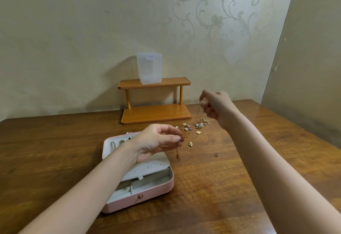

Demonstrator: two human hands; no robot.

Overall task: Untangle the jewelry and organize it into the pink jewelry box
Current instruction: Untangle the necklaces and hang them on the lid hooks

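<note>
Pinching a thin gold chain [198, 113] between them, left hand [158, 141] and right hand [216, 107] stretch it taut.

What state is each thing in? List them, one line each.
pink jewelry box: open, lid back, chains hung inside.
thin chain: stretched between both hands.
left hand: pinching the chain's lower end.
right hand: raised, pinching its upper end.
loose jewelry pile: scattered on the table.
clear plastic container: upright on the wooden shelf.

The thin chain [198, 113] between the hands nearly vanishes against the worktop [221, 178]; the small pieces [193, 126] beyond the left hand [156, 141] (earrings, perhaps) are too tiny to identify.
</note>
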